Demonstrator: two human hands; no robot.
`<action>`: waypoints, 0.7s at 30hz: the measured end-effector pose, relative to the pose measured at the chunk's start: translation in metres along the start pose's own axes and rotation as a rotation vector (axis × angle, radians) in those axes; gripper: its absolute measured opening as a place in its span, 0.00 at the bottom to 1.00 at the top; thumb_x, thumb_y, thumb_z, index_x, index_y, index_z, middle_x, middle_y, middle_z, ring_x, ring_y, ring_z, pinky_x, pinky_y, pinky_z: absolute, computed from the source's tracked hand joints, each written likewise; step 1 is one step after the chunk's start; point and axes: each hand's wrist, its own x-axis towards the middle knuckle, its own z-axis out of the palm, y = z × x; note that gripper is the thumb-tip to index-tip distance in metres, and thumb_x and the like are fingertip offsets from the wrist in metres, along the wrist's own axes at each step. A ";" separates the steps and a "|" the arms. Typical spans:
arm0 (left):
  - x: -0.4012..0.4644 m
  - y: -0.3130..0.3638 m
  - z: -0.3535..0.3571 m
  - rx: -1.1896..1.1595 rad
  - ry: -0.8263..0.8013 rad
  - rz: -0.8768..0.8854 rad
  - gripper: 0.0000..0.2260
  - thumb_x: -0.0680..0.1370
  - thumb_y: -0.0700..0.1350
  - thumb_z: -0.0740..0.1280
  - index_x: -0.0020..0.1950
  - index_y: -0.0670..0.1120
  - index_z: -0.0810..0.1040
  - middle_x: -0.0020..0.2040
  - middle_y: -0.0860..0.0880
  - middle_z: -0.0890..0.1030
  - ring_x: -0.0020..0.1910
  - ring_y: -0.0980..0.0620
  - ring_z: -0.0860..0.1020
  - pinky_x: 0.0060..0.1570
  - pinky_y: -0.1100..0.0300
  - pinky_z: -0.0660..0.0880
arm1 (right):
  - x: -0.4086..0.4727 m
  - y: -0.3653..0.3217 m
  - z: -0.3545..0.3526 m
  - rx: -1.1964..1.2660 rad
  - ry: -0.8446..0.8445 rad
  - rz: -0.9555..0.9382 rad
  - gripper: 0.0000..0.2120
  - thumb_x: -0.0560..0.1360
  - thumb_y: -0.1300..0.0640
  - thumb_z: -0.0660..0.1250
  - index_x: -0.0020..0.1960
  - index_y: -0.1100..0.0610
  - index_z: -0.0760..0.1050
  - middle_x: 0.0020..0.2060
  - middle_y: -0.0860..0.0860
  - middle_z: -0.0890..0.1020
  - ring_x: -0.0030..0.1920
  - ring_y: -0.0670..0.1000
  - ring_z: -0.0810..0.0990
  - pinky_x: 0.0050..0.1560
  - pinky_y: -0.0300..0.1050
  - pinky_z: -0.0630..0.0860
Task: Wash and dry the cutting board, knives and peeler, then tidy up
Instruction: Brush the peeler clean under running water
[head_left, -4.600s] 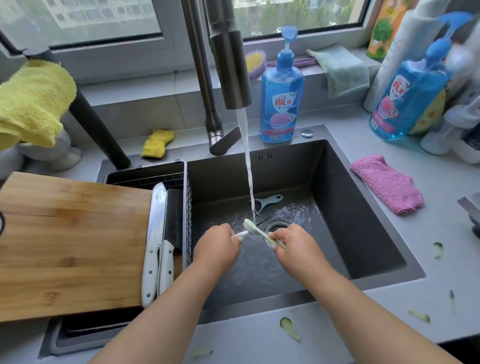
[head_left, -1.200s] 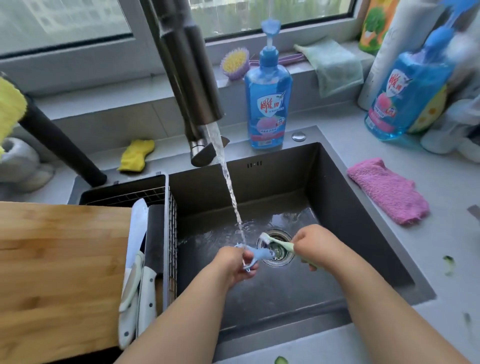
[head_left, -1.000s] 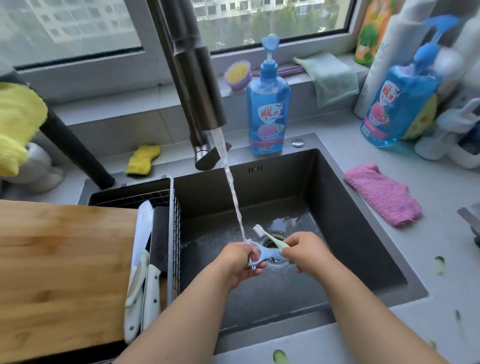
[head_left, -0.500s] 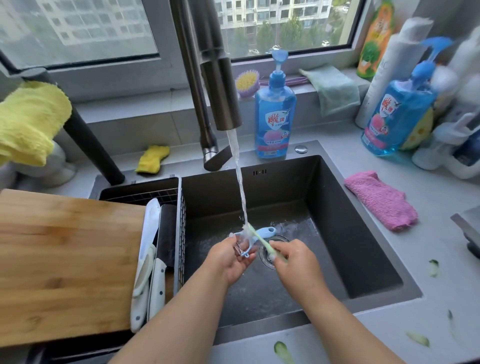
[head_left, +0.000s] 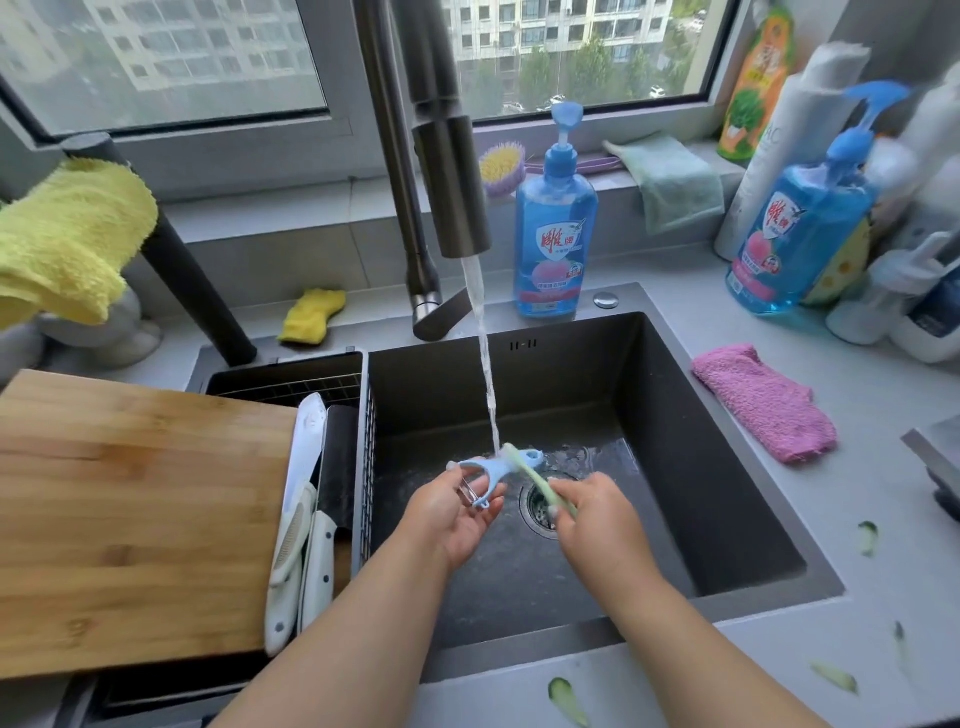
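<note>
At the centre of the frame, over the dark rectangular sink (head_left: 727, 467), the left hand (head_left: 452, 514) holds a light blue plastic Y-shaped peeler (head_left: 491, 470), its fingers curled loosely under the blade end, with the metal blade turned toward the palm. The peeler's handle points to the right, beneath the thin stream of water (head_left: 483, 364) falling from the tall grey metal faucet (head_left: 452, 171) at the upper centre. The right hand (head_left: 592, 519) pinches a pale green toothbrush (head_left: 535, 480) by its handle; the brush head lies against the peeler's handle, right where the water lands. Just below the two hands is the round metal drain (head_left: 540, 506) in the sink floor.

At the left of the frame, a rectangular bamboo cutting board (head_left: 135, 514) lies flat across the black wire drain basket (head_left: 291, 379). Along the board's right edge lie two white-handled knives (head_left: 304, 525) side by side, blades pointing toward the window.

At the upper centre, behind the sink, stands a blue pump bottle of dish soap (head_left: 555, 234); a second blue pump bottle (head_left: 802, 228) stands at the upper right among other containers. A folded pink cloth (head_left: 763, 400) lies on the grey countertop (head_left: 883, 493) right of the sink, and a fluffy yellow cloth (head_left: 67, 239) hangs over a dark bar at the upper left. A small yellow sponge (head_left: 311, 317) sits behind the basket. Green peel scraps (head_left: 569, 699) dot the counter at the lower right.
</note>
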 end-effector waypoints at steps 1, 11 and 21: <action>0.000 0.000 0.000 0.004 0.006 0.002 0.16 0.84 0.48 0.54 0.50 0.39 0.76 0.43 0.38 0.82 0.37 0.46 0.78 0.31 0.59 0.78 | 0.003 0.003 -0.003 -0.016 0.014 0.033 0.14 0.79 0.56 0.62 0.63 0.49 0.77 0.47 0.50 0.71 0.49 0.54 0.76 0.44 0.42 0.69; -0.005 -0.001 0.009 -0.036 -0.054 -0.056 0.13 0.83 0.50 0.56 0.51 0.45 0.78 0.47 0.37 0.79 0.36 0.46 0.79 0.30 0.60 0.78 | 0.008 0.007 -0.014 -0.036 0.020 0.086 0.15 0.79 0.55 0.62 0.64 0.49 0.77 0.50 0.53 0.74 0.51 0.55 0.77 0.49 0.45 0.73; 0.002 -0.002 0.011 0.091 -0.029 0.042 0.19 0.78 0.59 0.62 0.51 0.43 0.76 0.36 0.47 0.85 0.33 0.55 0.72 0.31 0.67 0.72 | -0.004 -0.004 -0.005 0.013 -0.035 0.011 0.16 0.79 0.53 0.62 0.67 0.49 0.74 0.52 0.50 0.73 0.53 0.52 0.77 0.47 0.40 0.69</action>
